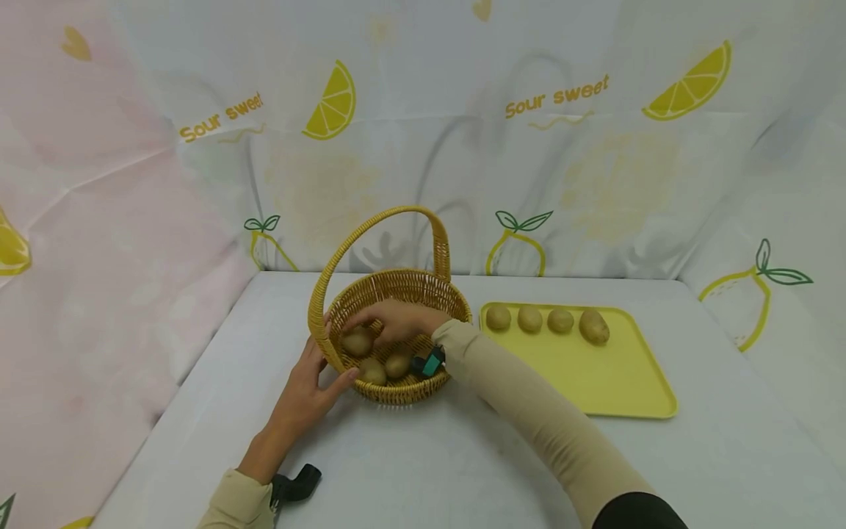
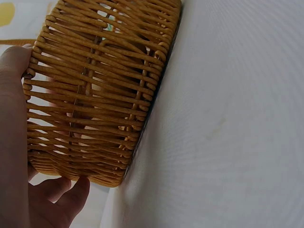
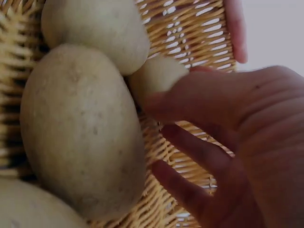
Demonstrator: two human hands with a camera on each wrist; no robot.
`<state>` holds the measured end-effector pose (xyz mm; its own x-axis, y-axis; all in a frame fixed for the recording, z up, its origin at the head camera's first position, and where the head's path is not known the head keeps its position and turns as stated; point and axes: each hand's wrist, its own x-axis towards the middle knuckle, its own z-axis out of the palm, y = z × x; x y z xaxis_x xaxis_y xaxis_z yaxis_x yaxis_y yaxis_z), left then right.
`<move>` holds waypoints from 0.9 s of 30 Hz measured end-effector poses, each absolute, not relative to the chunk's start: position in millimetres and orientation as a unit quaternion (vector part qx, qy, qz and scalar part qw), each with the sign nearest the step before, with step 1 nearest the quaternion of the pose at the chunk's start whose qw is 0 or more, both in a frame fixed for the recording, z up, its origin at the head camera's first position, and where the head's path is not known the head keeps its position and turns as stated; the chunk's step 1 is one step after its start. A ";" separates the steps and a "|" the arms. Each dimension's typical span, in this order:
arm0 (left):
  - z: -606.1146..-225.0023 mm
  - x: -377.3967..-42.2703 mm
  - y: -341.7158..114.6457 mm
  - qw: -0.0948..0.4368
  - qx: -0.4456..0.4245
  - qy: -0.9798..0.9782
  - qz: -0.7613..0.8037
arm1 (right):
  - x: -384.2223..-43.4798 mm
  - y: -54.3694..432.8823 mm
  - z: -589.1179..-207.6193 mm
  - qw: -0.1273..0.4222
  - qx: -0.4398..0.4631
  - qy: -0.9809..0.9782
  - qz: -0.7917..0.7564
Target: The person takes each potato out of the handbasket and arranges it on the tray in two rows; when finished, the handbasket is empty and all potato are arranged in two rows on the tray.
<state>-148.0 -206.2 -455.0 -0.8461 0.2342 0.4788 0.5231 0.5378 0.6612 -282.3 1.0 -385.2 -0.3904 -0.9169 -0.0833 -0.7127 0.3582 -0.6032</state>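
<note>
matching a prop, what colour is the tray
The tray is yellow, clearest in the head view.

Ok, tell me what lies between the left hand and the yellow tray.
The wicker basket, with potatoes and the right hand inside; the right sleeve also crosses this stretch. The head view shows it.

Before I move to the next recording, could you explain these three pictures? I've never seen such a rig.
No robot here, just a person's bare left hand and right hand. The wide picture is from a head camera; the others, from each wrist. On the white table are a wicker basket of potatoes and a yellow tray with four more potatoes. The left hand has its grip on the basket's side; the right hand reaches inside to one potato, though whether it holds it is unclear.
</note>
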 end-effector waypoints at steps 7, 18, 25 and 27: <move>-455.4 -148.5 -205.5 0.167 -0.219 -0.862 -0.425 | -283.3 -2.0 -391.7 0.212 -0.506 0.804 -0.230; -453.8 -148.1 -205.3 0.173 -0.221 -0.864 -0.417 | -279.6 -3.0 -394.1 0.176 -0.495 0.821 -0.225; -452.5 -148.2 -205.5 0.171 -0.218 -0.866 -0.417 | -280.0 -3.0 -392.3 0.168 -0.484 0.826 -0.236; -452.5 -147.9 -205.5 0.171 -0.218 -0.866 -0.416 | -280.2 -3.5 -392.5 0.168 -0.485 0.827 -0.231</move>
